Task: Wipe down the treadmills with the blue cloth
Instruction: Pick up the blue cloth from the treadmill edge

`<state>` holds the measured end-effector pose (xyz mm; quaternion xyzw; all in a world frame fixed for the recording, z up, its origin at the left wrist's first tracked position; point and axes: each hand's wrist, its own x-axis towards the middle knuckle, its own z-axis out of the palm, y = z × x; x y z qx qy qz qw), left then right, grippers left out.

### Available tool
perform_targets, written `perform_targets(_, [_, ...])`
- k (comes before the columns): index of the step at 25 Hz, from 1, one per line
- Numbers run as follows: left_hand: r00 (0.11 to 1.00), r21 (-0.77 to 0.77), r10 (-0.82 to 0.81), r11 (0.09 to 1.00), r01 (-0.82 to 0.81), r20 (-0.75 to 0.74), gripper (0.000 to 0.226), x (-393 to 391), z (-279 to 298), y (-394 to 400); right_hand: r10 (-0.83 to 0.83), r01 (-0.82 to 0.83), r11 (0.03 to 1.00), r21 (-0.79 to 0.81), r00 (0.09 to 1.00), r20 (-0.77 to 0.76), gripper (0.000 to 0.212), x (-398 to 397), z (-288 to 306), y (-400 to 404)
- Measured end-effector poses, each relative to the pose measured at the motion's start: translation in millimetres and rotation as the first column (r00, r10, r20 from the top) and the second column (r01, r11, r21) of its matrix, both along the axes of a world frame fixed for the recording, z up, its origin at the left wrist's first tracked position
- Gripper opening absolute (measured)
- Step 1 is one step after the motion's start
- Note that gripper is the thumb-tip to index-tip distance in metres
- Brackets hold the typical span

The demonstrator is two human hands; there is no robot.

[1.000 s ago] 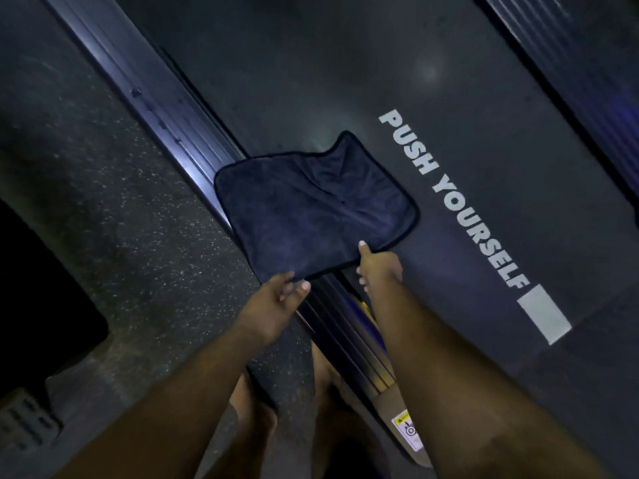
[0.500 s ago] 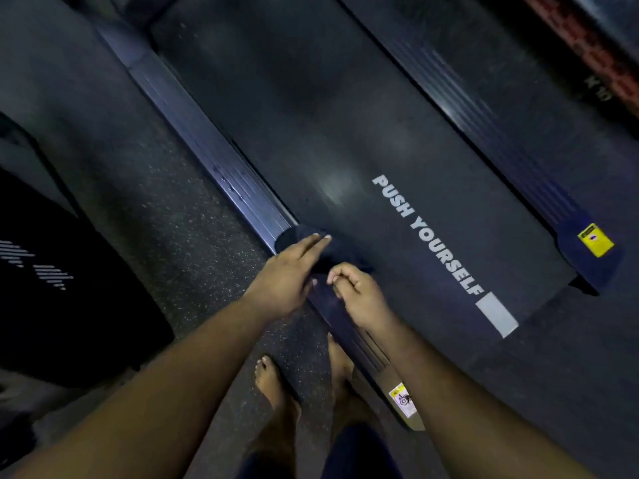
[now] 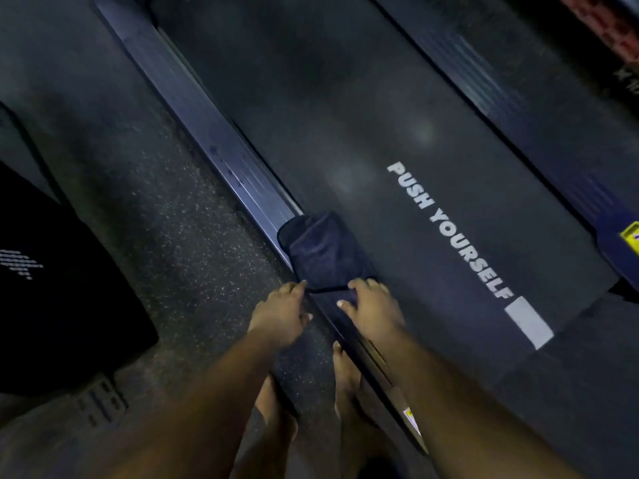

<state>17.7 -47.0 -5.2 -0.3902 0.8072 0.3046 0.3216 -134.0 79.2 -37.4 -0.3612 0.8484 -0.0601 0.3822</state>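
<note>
Two hands meet the folded dark blue microfibre cloth (image 3: pixel 323 254) lying across the ribbed side rail (image 3: pixel 221 146) and black treadmill belt (image 3: pixel 345 115): left hand (image 3: pixel 280 314) touches its near corner, right hand (image 3: pixel 371 305) pinches its near edge.

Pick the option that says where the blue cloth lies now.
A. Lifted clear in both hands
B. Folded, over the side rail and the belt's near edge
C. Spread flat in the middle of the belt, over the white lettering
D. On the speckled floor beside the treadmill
B: the blue cloth lies folded across the side rail and the belt's edge, with the left hand and right hand at its near end.
</note>
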Motion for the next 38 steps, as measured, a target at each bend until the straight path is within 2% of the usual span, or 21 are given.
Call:
perform_targets(3, [0.998,0.017,0.063,0.998,-0.063,-0.022,0.076,7,-81,4,0.225,-0.219,0.974,0.058,0.961,-0.162,0.061,8,-80,-20])
perform_targets(5, [0.993,0.047,0.104,0.994,-0.102,-0.062,0.077,15,-120,4,0.298,-0.276,0.953,0.120,0.924,-0.238,0.068,13,-122,-29])
perform_targets(7, [0.987,0.059,0.113,0.992,-0.107,-0.116,0.077,20,-140,3,0.332,-0.305,0.943,0.132,0.886,-0.324,0.057,13,-147,-31])
perform_targets(9, [0.986,0.050,0.105,0.994,-0.099,-0.132,0.077,24,-144,1,0.328,-0.320,0.944,0.083,0.879,-0.346,0.034,7,-154,-33])
perform_targets(10, [0.984,0.047,0.114,0.993,-0.108,-0.139,0.077,27,-133,-1,0.309,-0.319,0.948,0.022,0.897,-0.317,0.023,5,-145,-33])
perform_targets(12, [0.983,-0.003,0.097,0.995,-0.099,-0.154,0.080,29,-115,-1,0.199,-0.227,0.956,-0.187,0.968,-0.156,0.020,3,-128,-33])
perform_targets(13, [0.978,-0.052,0.081,0.994,-0.092,-0.191,0.084,29,-100,-1,0.136,-0.141,0.947,-0.287,0.990,-0.039,0.023,3,-114,-31])
perform_targets(15, [0.944,-0.149,0.050,0.983,-0.103,-0.326,0.093,27,-35,-9,0.078,-0.008,0.913,-0.407,0.985,0.157,0.026,8,-44,-32])
perform_targets(17, [0.902,-0.149,0.023,0.984,-0.096,-0.430,0.091,25,29,-15,0.125,-0.007,0.884,-0.467,0.967,0.223,0.026,17,27,-31])
perform_targets(18, [0.882,-0.137,-0.003,0.988,-0.069,-0.471,0.083,24,72,-23,0.155,-0.020,0.861,-0.508,0.962,0.226,0.027,18,72,-35])
perform_targets(20, [0.847,-0.101,-0.002,0.993,-0.061,-0.532,0.049,31,155,-30,0.222,-0.069,0.823,-0.563,0.952,0.208,0.027,24,162,-40])
perform_targets(21, [0.832,-0.067,0.051,0.992,-0.106,-0.553,0.031,38,198,-28,0.263,-0.113,0.805,-0.582,0.948,0.180,0.026,29,207,-42])
perform_targets(23, [0.787,-0.022,0.204,0.964,-0.266,-0.582,0.014,58,276,-23,0.290,-0.180,0.776,-0.604,0.953,0.089,0.027,39,286,-41])
perform_targets(26, [0.660,-0.021,0.348,0.876,-0.483,-0.666,0.020,101,355,-15,0.275,-0.285,0.803,-0.523,0.956,-0.100,0.025,45,357,-25])
perform_targets(28, [0.580,-0.027,0.403,0.805,-0.593,-0.708,0.025,138,395,-11,0.222,-0.261,0.828,-0.497,0.965,-0.137,0.019,49,389,-12])
perform_targets(30, [0.549,-0.082,0.419,0.737,-0.671,-0.724,0.025,174,427,-11,0.131,-0.103,0.815,-0.570,0.991,0.010,0.023,60,419,-7])
perform_targets(33, [0.518,-0.168,0.448,0.616,-0.769,-0.729,0.035,226,464,-8,0.084,0.107,0.769,-0.630,0.960,0.266,0.034,105,464,-9])
perform_targets(34, [0.460,-0.119,0.472,0.590,-0.799,-0.752,0.035,237,472,-9,0.055,0.207,0.742,-0.637,0.929,0.366,0.032,122,476,-13])
perform_targets(35, [0.355,0.009,0.511,0.580,-0.814,-0.783,0.034,250,480,-8,0.018,0.333,0.706,-0.625,0.874,0.486,0.026,142,488,-16])
perform_targets(36, [0.218,0.193,0.571,0.572,-0.797,-0.792,0.034,261,488,-6,-0.016,0.459,0.668,-0.585,0.796,0.606,0.019,162,499,-19])
perform_targets(38, [-0.037,0.540,0.715,0.491,-0.684,-0.698,0.029,285,507,1,-0.047,0.618,0.597,-0.512,0.664,0.746,0.013,209,520,-29])
